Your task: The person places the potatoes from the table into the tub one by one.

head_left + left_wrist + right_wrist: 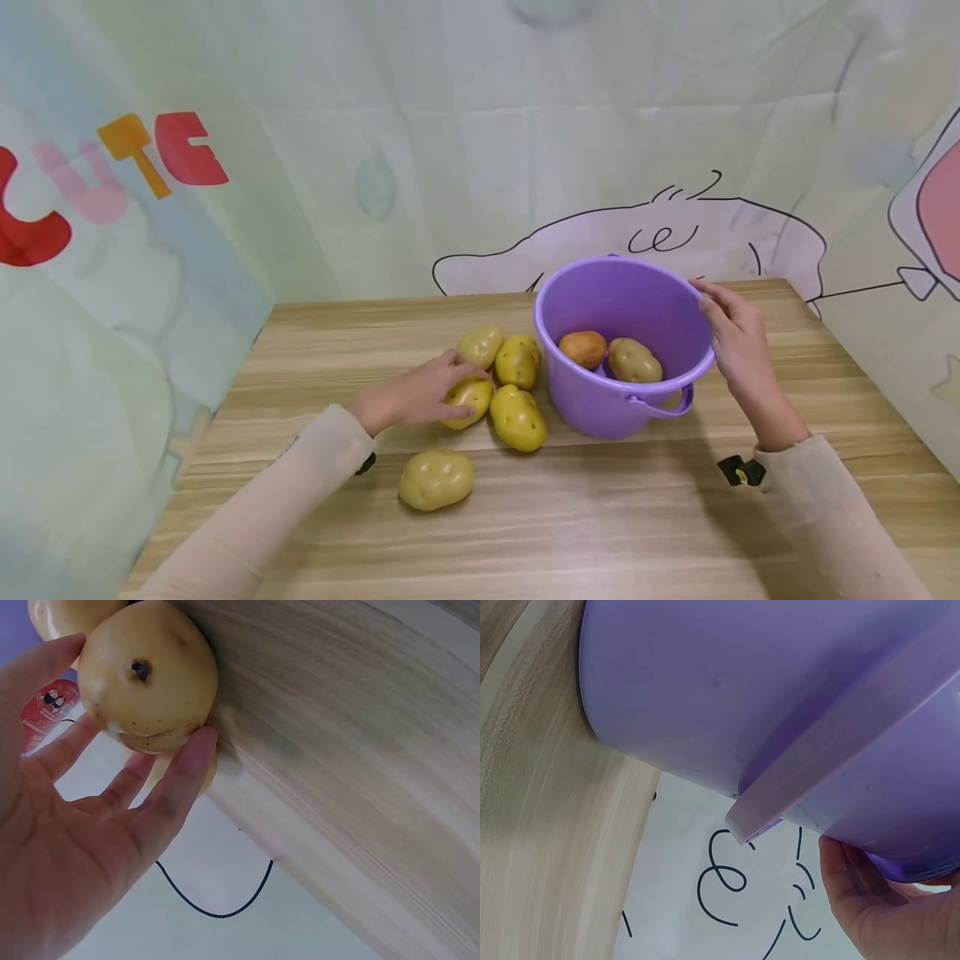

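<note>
One pale-green printed backdrop, with cartoon figures and coloured letters, stands behind a wood-grain desk. On the desk, toward the right, is a round purple plastic bucket, mouth upward. The right hand grips the bucket's right side at the rim, its fingers bent and close to the thumb. The left hand is at a potato cluster left of the bucket; its fingers are curved, parted to the width of a smooth yellow potato, which they hold against the thumb. Three more yellowish potatoes lie close about the held one. One pale-yellow, rounded potato lies apart, nearer the wearer. Inside the bucket, two potatoes lie side by side: an oval tan potato and a smaller orange-brown potato.
</note>
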Demonstrator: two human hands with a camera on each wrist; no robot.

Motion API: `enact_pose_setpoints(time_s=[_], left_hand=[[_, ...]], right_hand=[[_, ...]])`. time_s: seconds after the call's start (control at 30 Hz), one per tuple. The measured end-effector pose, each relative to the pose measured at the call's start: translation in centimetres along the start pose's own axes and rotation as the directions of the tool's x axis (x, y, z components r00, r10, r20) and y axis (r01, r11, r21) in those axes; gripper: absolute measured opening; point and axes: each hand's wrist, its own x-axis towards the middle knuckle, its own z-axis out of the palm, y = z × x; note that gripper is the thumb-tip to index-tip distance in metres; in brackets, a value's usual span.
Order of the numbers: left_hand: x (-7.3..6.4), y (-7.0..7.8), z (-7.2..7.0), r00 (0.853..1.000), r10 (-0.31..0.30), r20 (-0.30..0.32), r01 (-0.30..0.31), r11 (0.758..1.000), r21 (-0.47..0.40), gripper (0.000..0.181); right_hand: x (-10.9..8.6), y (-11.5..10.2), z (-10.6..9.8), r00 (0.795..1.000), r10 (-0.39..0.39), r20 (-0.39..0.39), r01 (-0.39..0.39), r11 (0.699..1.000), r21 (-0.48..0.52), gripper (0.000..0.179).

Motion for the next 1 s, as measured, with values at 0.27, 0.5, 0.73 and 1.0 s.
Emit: enact_pose_setpoints(time_s=[0.27, 0.5, 0.73, 1.0], left_hand=[[0.0, -0.11, 0.26, 0.999, -0.029, 0.016, 0.029, 0.999, -0.021, 0.055], [-0.05, -0.26, 0.45, 0.998, -0.055, 0.022, 0.056, 0.998, -0.031, 0.057], [-0.28, -0.36, 0.56, 0.997, -0.078, 0.027, 0.079, 0.997, -0.025, 0.058], [-0.24, -0.52, 0.59, 0.999, -0.043, 0.032, 0.043, 0.999, 0.002, 0.059]], right_hand=[[0.07, 0.12, 0.06, 1.0, -0.012, -0.004, 0.012, 1.0, 0.013, 0.041], [0.06, 0.18, 0.01, 1.0, -0.007, 0.0, 0.007, 1.0, 0.013, 0.041], [-0.02, 0.23, -0.04, 1.0, 0.0, 0.004, 0.0, 1.0, -0.005, 0.041], [0.05, 0.25, -0.03, 1.0, 0.011, 0.005, -0.011, 1.0, -0.012, 0.042]])
